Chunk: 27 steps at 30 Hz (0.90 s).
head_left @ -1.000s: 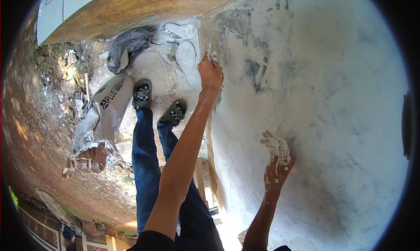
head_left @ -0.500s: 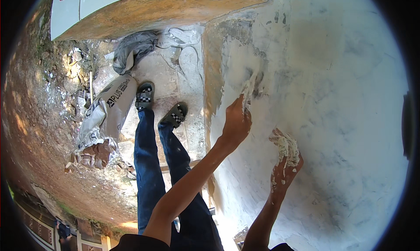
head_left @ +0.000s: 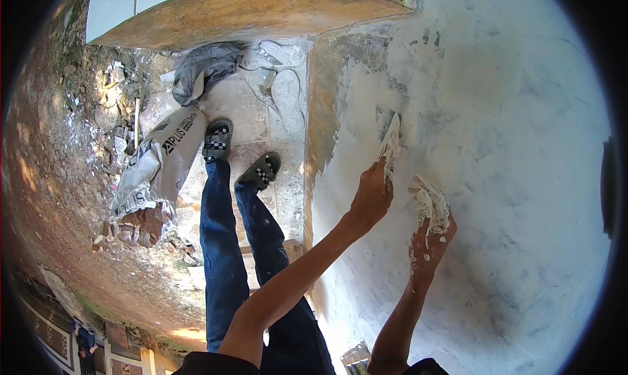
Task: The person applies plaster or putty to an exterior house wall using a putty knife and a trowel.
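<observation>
My left hand (head_left: 373, 193) is closed round a putty knife (head_left: 392, 139), whose narrow blade is smeared with white putty and points up along the wall (head_left: 497, 198). The wall has a patchy white and grey coat. Whether the blade touches it, I cannot tell. To the right and a little lower, my right hand (head_left: 435, 234) is closed on a thick lump of white putty (head_left: 430, 202). Putty is smeared over its fingers and spattered down the wrist. Any tool under that lump is hidden.
A torn grey-white sack (head_left: 160, 156) lies on the ground at left, with a dark plastic bag (head_left: 206, 71) beyond it. My sandalled feet (head_left: 239, 156) stand on a dusty paved strip beside the wall. A brown-stained ledge (head_left: 261, 22) crosses the far side.
My left hand and the putty knife have moved right and slightly nearer, so the blade shows more clearly. My right hand has shifted only slightly. The view has tilted a little.
</observation>
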Each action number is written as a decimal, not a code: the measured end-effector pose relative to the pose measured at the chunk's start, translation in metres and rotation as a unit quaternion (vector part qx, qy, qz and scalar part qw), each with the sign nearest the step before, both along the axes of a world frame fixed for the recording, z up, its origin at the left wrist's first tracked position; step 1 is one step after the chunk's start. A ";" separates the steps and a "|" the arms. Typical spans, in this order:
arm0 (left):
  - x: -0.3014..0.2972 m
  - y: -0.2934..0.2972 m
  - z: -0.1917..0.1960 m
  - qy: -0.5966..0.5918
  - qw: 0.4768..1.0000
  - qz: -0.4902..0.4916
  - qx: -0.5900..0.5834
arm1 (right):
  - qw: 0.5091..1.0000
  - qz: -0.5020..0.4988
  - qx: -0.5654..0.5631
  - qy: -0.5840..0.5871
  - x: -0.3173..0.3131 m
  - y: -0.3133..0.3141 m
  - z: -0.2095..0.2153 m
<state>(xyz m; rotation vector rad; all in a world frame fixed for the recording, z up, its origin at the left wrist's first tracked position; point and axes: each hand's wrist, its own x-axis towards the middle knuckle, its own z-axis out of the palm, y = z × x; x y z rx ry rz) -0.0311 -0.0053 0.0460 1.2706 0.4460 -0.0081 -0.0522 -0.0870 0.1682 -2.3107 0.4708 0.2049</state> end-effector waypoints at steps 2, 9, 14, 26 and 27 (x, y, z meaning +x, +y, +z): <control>0.002 0.023 -0.009 0.066 0.996 -0.016 -0.060 | 0.998 0.033 -0.049 -0.012 0.001 0.000 0.005; 0.042 0.000 -0.067 0.066 0.990 0.093 0.084 | 0.996 0.083 -0.004 -0.035 0.002 0.023 0.008; 0.032 -0.020 -0.003 0.074 0.997 0.001 -0.016 | 0.996 0.051 -0.058 -0.052 0.000 0.012 0.005; 0.023 0.030 -0.058 0.143 0.985 0.090 0.043 | 0.995 0.055 -0.057 -0.053 0.005 0.024 0.017; 0.029 0.023 -0.052 0.156 0.986 0.055 -0.009 | 0.996 0.054 -0.043 -0.049 0.005 0.022 0.018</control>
